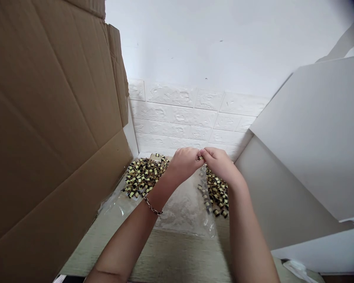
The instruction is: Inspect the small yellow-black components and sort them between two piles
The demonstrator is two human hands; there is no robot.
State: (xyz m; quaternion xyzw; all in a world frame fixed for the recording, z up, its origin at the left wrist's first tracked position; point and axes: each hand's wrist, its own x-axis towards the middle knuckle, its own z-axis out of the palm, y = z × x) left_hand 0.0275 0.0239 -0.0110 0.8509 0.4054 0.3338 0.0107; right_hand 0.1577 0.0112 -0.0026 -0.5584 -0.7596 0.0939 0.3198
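Note:
My left hand (186, 162) and my right hand (220, 163) meet in front of me, both closed, fingertips pinched together. A small dark bit shows at the left fingertips; whether it is held there or lies behind cannot be made out. Below and left of my left hand spreads a pile of small yellow-and-black coil-like electronic parts (144, 175) with thin coppery leads. A second pile of the same parts (217, 193) lies under my right hand and forearm, which hide some of it. Between the piles lies a clear plastic bag or sheet (181, 206), flat on the table.
A tall brown cardboard panel (53, 118) stands along the left. White panels (309, 137) close in the right side. Behind is a white brick-patterned wall (179, 114). The pale table (171, 251) runs toward me. A chain bracelet (153, 206) circles my left wrist.

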